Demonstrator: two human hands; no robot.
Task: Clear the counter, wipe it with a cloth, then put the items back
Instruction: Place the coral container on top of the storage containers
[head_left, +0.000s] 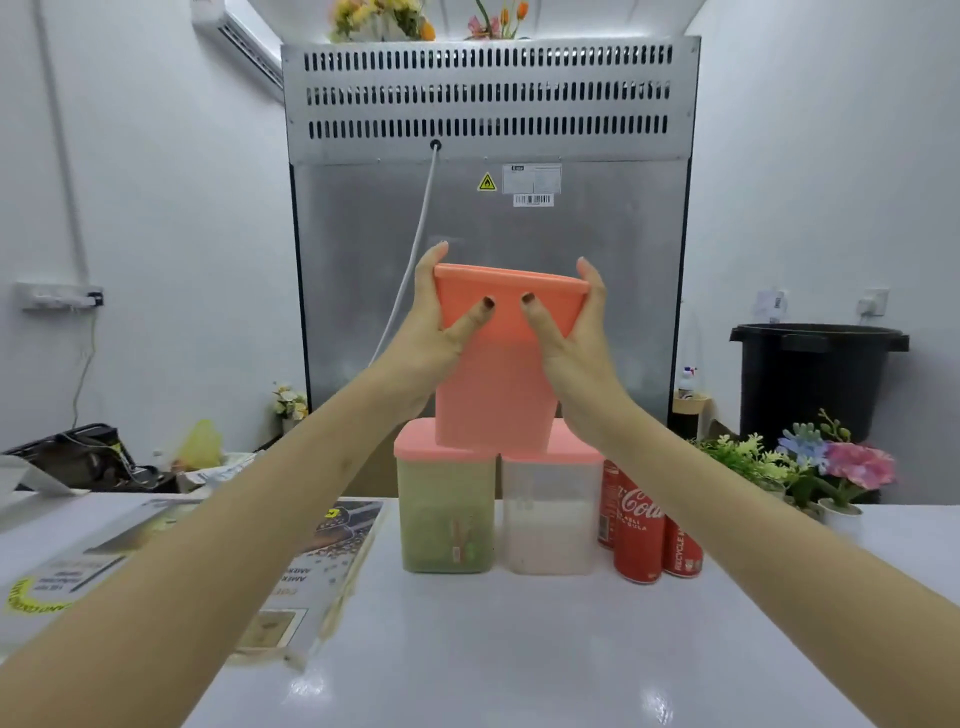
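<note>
White table (493, 649) set against the back of a steel cabinet (493, 234), white walls either side. The pink container (498, 395) stands upright, long axis vertical, centred over the join between the green container (447, 514) and the clear container (550, 519). Whether its base rests on their lids or is just clear of them cannot be told. The left hand (441, 312) and right hand (566, 322) both grip it at the lid end, thumbs on the near face, fingers wrapped round the sides. The container lies directly between the hands, each equally near. Judgement: any move is straight up or down, kept level, or the lower pair may be nudged. Red cans (636, 530) stand just beside the clear container; leaflets (322, 561) lie to the left
</note>
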